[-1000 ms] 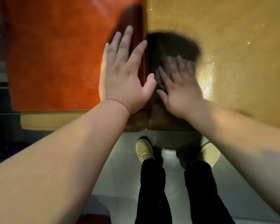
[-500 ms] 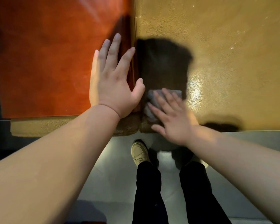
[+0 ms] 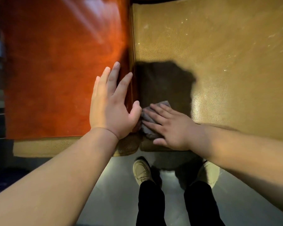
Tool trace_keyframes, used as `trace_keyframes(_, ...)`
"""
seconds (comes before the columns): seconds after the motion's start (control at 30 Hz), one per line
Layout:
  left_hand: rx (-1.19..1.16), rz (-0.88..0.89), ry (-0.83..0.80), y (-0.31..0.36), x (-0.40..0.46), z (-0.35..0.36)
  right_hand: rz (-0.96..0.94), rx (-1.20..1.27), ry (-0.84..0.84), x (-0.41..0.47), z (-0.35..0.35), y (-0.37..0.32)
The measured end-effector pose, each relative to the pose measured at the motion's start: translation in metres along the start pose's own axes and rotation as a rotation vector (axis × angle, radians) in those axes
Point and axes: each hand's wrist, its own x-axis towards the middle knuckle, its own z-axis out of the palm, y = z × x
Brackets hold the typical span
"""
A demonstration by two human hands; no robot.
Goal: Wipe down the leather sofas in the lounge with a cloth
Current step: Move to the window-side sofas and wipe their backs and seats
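Looking down at the seam where the two cushions meet, so I'll use that seam (image 3: pixel 134 88) as my reference for everything. My left hand (image 3: pixel 112 108) sits just left of the seam, flat on the orange leather cushion (image 3: pixel 55 70), fingers straight and spread, nothing gripped, thumb angled over toward the seam. My right hand (image 3: pixel 171 126) is just right of the seam, pressing the grey cloth (image 3: pixel 148 126) down onto the tan leather cushion (image 3: pixel 219 62) with straight, slightly fanned fingers, not curled around it. The cloth is bunched up and pokes out past the fingertips and below them, right against the seam and close to the cushion's front edge. Left thumb tip and the cloth look like they're touching, or very nearly so.

A dark shadow lies on the tan leather on the far side of the cloth, running along the seam. Nearer to me than the seam's front end, there's grey floor (image 3: pixel 104 193), my beige shoes (image 3: pixel 141 172) and black trousers (image 3: pixel 150 204).

No containers anywhere in this view.
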Motion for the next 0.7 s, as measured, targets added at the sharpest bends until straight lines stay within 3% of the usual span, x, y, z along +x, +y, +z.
trace_keyframes(0.07, 0.025, -0.003, -0.002, 0.002, 0.000, -0.004, -0.098, -0.096, -0.001, -0.005, -0.006, 0.028)
trace_keyframes(0.1, 0.038, -0.005, -0.011, 0.003, 0.000, -0.006, -0.020, -0.099, 0.029, -0.003, -0.011, 0.045)
trace_keyframes(0.2, 0.059, -0.036, -0.048, 0.009, 0.000, -0.011, 0.541, 0.016, 0.099, 0.017, -0.035, 0.095)
trace_keyframes(0.27, 0.074, -0.047, -0.062, 0.011, 0.000, -0.015, 0.754, 0.110, 0.113, 0.033, -0.046, 0.089)
trace_keyframes(0.33, 0.087, -0.048, -0.064, 0.013, 0.002, -0.017, 0.634, 0.149, 0.126, 0.040, -0.039, 0.054)
trace_keyframes(0.43, 0.062, -0.061, -0.072, 0.016, 0.002, -0.019, 0.072, 0.016, 0.051, 0.021, -0.014, 0.015)
trace_keyframes(0.5, 0.050, -0.063, -0.071, 0.017, 0.003, -0.020, -0.094, -0.032, 0.054, 0.016, -0.017, 0.037)
trace_keyframes(0.57, 0.094, -0.058, -0.081, 0.018, 0.003, -0.022, 0.050, 0.014, 0.143, 0.028, -0.028, 0.071)
trace_keyframes(0.7, 0.128, -0.053, -0.099, 0.019, 0.004, -0.025, 0.604, 0.058, 0.124, 0.064, -0.055, 0.110)
